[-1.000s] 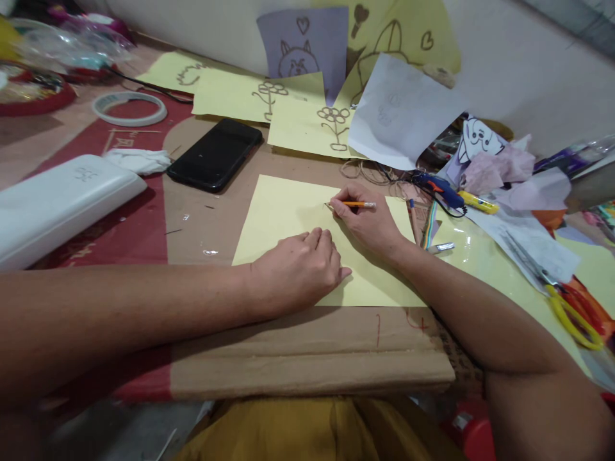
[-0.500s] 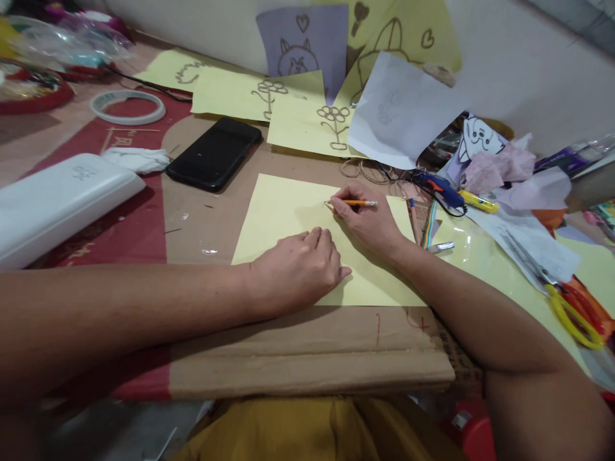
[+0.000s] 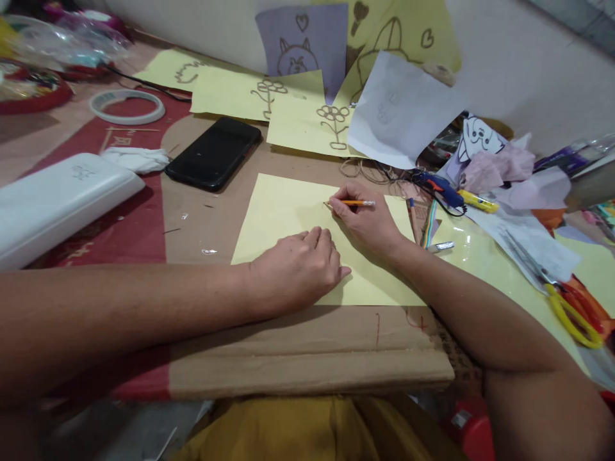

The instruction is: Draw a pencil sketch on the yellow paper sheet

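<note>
In the head view a pale yellow sheet of paper (image 3: 273, 205) lies in front of me on brown cardboard. My right hand (image 3: 358, 214) is closed around a short orange pencil (image 3: 359, 203), whose tip meets the upper middle of the sheet at a faint small mark. The pencil's white eraser end points right. Lower on the same paper rests my left hand (image 3: 302, 266), back up, with its fingers curled under and its thumb poking out to the right. Nothing shows in it, though its palm is hidden.
A black phone (image 3: 216, 153), a white power bank (image 3: 67, 198) and a tape roll (image 3: 127, 107) lie left. Yellow sheets with flower outlines (image 3: 312, 128) and a white sheet (image 3: 401, 105) stand behind. Rightward are a glue gun (image 3: 439, 186), a yellow cutter (image 3: 478, 201) and scissors (image 3: 571, 317).
Almost nothing differs. The pencil's eraser end has shifted very slightly left in my right hand; my left hand and the paper have stayed in place.
</note>
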Demonstrator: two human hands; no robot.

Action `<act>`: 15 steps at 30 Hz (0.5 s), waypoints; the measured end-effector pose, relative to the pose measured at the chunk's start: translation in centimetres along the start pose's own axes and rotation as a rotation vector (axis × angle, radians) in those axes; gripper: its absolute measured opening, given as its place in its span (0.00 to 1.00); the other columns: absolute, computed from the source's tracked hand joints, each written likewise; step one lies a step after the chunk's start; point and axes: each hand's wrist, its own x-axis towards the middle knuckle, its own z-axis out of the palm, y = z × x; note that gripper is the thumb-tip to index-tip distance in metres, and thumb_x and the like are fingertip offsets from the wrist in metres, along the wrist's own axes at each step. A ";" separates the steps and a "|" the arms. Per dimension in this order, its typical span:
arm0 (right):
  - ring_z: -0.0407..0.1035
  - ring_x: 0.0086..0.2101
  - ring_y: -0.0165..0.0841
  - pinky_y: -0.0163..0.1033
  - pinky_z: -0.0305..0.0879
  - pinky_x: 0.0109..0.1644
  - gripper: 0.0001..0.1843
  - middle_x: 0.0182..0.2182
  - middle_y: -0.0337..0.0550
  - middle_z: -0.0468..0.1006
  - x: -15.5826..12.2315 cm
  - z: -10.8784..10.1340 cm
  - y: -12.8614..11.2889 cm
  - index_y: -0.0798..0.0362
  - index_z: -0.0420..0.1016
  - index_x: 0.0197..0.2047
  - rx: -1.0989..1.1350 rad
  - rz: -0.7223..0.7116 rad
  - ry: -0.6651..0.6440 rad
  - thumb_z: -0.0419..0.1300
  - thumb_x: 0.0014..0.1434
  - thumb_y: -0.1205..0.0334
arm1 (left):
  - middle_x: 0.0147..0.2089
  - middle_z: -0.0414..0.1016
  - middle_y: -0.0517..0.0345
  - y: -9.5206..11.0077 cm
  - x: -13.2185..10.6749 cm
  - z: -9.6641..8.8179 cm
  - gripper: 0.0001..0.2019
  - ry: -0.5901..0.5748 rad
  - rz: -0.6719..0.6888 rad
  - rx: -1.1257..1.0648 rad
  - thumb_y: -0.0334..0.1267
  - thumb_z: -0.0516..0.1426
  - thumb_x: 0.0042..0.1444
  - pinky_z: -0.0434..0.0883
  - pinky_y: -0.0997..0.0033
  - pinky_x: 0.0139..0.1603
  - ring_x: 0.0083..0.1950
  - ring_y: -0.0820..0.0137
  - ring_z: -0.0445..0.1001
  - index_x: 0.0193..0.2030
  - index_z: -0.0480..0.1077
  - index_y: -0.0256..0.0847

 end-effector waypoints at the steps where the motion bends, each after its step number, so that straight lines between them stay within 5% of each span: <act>1: 0.68 0.31 0.31 0.39 0.63 0.38 0.09 0.29 0.37 0.77 0.0 0.0 0.0 0.50 0.74 0.33 -0.001 0.003 -0.001 0.61 0.65 0.58 | 0.36 0.80 0.36 0.0 0.0 0.0 0.22 0.007 0.002 0.002 0.41 0.49 0.74 0.80 0.61 0.38 0.43 0.54 0.82 0.41 0.79 0.25; 15: 0.67 0.32 0.31 0.39 0.62 0.38 0.10 0.29 0.37 0.76 0.0 -0.1 -0.2 0.50 0.72 0.31 -0.012 0.012 0.003 0.61 0.65 0.58 | 0.35 0.79 0.38 -0.1 0.0 -0.1 0.22 -0.005 -0.004 0.000 0.41 0.49 0.74 0.77 0.63 0.37 0.41 0.56 0.80 0.39 0.78 0.27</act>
